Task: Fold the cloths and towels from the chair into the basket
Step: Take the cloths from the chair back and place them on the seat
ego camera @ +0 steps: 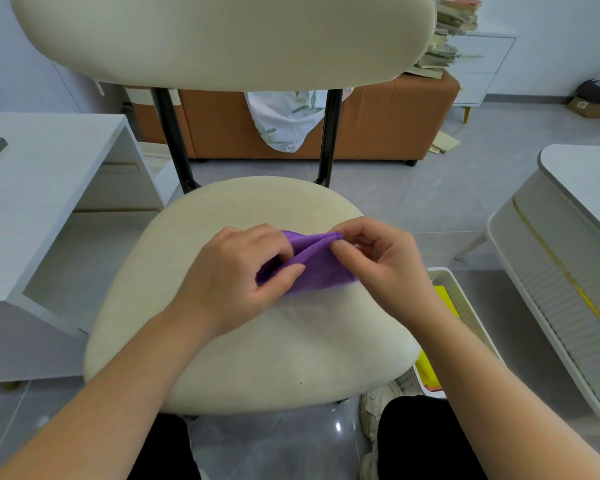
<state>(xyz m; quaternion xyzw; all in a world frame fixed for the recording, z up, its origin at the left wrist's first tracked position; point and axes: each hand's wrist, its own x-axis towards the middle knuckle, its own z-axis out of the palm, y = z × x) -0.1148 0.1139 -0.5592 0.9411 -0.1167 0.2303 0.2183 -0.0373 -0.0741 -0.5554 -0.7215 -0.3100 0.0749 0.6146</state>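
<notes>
Purple cloth (317, 268) is folded small and held just above the chair (257, 348) seat, approx. mid-seat, btwn both hands. Left hand (231, 275) grips the cloth's left side, thumb on top and fingers curled over the far edge. Right hand (378, 261) pinches the stacked edges at the top right corner w/ thumb and fingertips, other fingers loosely bent. Can't tell if the cloth's lower edge touches the seat. Basket (466, 308), white w/ perforated walls, sits on the floor just right of the chair, partly hidden by the seat and right forearm; a yellow cloth (428, 372) lies inside. Behind the chair: brown sofa (378, 126) w/ a white leaf-print fabric (284, 123) draped over it, and a stack of books (454, 29) on its right end. White tabletop (49, 150) at left.
</notes>
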